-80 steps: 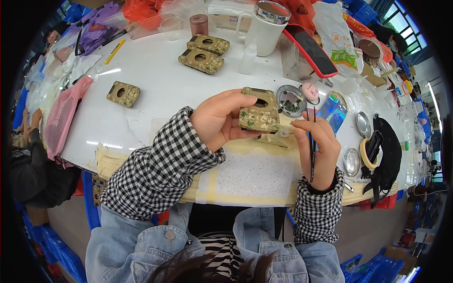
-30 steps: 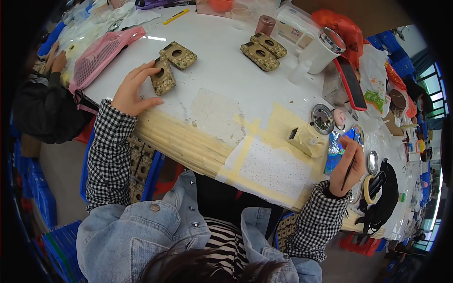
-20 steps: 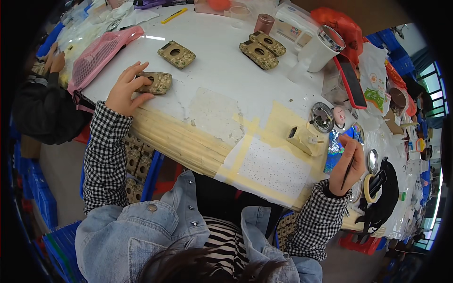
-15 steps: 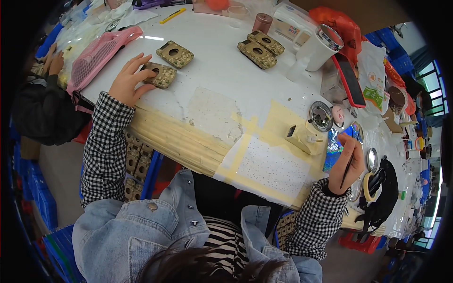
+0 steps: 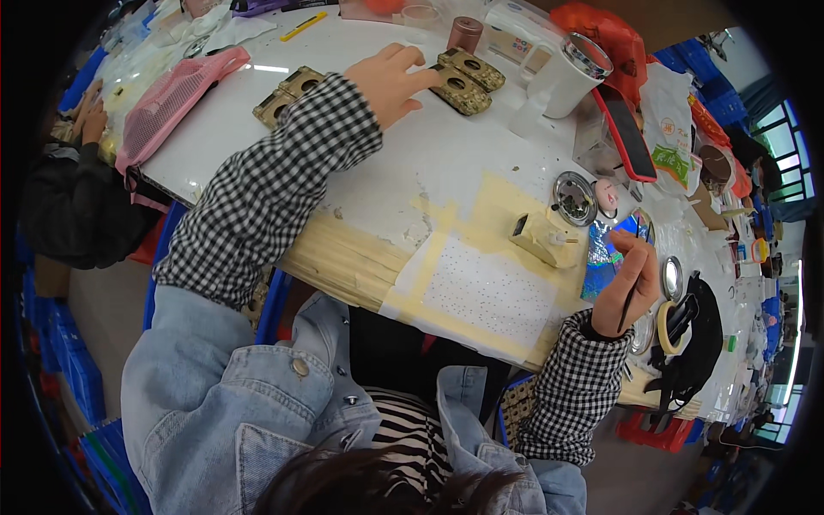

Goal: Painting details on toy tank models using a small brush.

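My left hand (image 5: 390,83) stretches over the table with its fingers spread, the tips at the edge of a camouflage-patterned plastic casing (image 5: 461,91) with a round hole. A second camouflage casing (image 5: 477,69) lies right behind it. Two more camouflage casings (image 5: 299,83) lie to the left, partly covered by my checked sleeve. On the right, my right hand (image 5: 631,273) is closed around a thin dark stick-like tool (image 5: 627,311); its tip cannot be made out. Left of that hand stands a tape-wrapped block (image 5: 546,241) with a small pale peg on its side.
White paper dotted with tiny specks (image 5: 476,296) is taped at the front edge. A round metal dish (image 5: 574,198), a white mug (image 5: 566,77) and a red-cased phone (image 5: 625,137) stand or lie to the right. A pink mesh bag (image 5: 176,107) lies left, near another person's hand.
My left hand has let go of the left casing and moved right to the other pair of casings. My right hand keeps its hold on the thin tool. The view has shifted slightly.
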A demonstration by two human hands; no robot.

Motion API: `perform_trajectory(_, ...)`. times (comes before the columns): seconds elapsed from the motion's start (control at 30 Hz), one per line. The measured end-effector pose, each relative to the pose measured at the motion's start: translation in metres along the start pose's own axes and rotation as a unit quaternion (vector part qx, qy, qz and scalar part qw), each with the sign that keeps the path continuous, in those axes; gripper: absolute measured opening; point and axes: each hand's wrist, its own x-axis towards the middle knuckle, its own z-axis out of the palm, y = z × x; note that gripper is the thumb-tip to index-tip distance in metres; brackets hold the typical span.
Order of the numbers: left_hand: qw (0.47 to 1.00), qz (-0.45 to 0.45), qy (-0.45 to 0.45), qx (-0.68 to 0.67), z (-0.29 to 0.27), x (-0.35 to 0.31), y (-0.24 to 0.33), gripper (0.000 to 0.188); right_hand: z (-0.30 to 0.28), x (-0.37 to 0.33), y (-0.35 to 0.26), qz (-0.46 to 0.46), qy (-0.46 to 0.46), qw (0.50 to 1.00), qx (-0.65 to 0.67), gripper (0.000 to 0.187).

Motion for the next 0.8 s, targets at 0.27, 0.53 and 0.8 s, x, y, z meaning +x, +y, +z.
perform_trajectory(0.27, 0.997, 0.074, -0.028, -0.003, 0.044, 0.034, -0.011, 0.036, 0.000, 0.000, -0.002, -0.005, 0.019, 1.000, -0.011, 0.024)
perform_trajectory(0.53, 0.916, -0.145, -0.022, -0.373, 0.019, 0.006, 0.007, 0.058, -0.002, 0.001, -0.001, 0.035, 0.009, 0.999, -0.022, 0.018)
perform_trajectory(0.8, 0.549, -0.148, 0.024, -0.822, -0.015, 0.042, 0.067, 0.036, -0.002, 0.036, -0.035, -0.056, -0.044, 0.997, 0.019, 0.015)
